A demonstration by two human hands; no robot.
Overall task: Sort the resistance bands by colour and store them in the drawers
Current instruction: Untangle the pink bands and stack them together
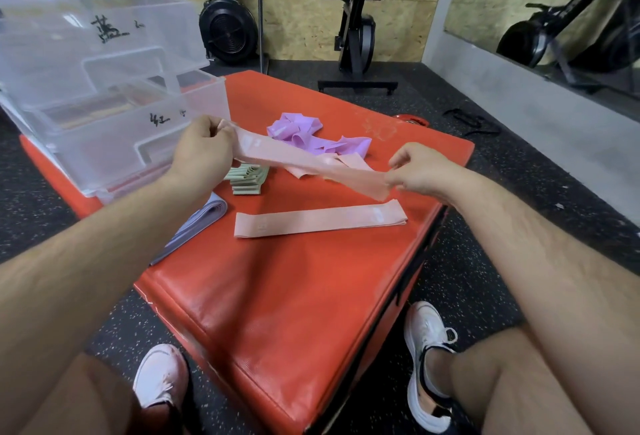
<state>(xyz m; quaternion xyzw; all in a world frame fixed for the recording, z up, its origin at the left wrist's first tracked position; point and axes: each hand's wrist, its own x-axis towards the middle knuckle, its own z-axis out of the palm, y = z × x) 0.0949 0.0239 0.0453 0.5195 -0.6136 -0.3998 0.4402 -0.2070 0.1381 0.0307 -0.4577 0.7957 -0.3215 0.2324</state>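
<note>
Plainly the sorting had reached the pinks. Nearest me were the person's shoes (161, 375) on the speckled floor, either side of a corner of the red box (277, 313). On the box top lay a flat band (320, 221), pink and smoothed out, with a folded lilac band (199, 225) to its left at the box's edge.

Above these both hands were raised. The left hand (202, 150) had fingers and thumb curled on one end of the held band (311, 164), also pink. The right hand (420, 171) pinched the other end, and the strip hung stretched between them, clear of the box.

Just behind the left wrist sat a neatly folded green stack (247, 178). Further back a loose pink heap (346, 161) touched a crumpled purple heap (304, 133). At the far left corner stood the clear drawers (114, 116), one standing out further than those above, its scrawled label unreadable to me. Gym machines (356, 36) stood by the wall.

I judged the strip was being straightened. The next move would call for laying it squarely on the flat band, edges matched, before any pink went into a drawer.
</note>
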